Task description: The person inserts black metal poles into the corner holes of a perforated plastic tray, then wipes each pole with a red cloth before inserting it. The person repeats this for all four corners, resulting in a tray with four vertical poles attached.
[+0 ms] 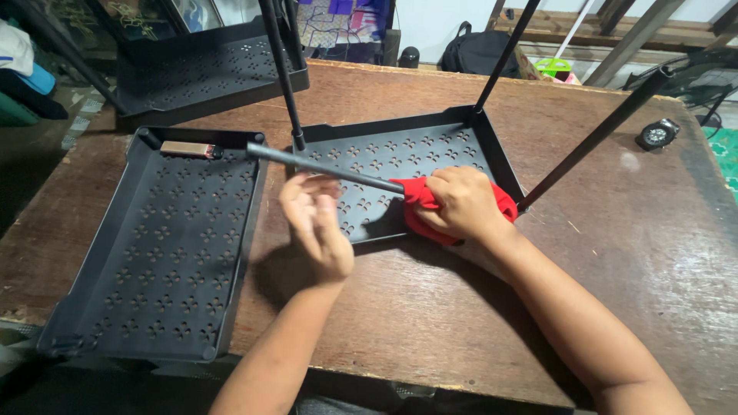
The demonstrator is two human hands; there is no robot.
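Your right hand [460,201] is clenched around a red cloth [421,201], which is bunched around the near end of a dark metal rod [323,167]; the rod runs from the cloth out to the left and slightly away from you, above the middle tray [480,150]. Your left hand [315,223] is released, fingers loosely spread, just beside the rod's middle stretch; you cannot tell whether the fingertips touch it. The middle tray is black, rectangular, punched with small flower-shaped holes, and lies on the brown wooden desk [461,307] with three thin black legs [592,142] rising from its corners. To the left, a second black tray [165,253] of the same pattern lies flat on the desk, reaching to the near edge; in its far end rests a small oblong copper-coloured object with a dark tip [191,149]. A third black tray [207,69] stands far left, partly off the desk's far edge. At the far right of the desk lies a dark wristwatch [656,134]. Beyond the desk sit a black backpack [480,52] and a small bright green package with a pink part [555,69] beside it. At the far left edge lies a stack of white, blue and dark fabric [19,69].
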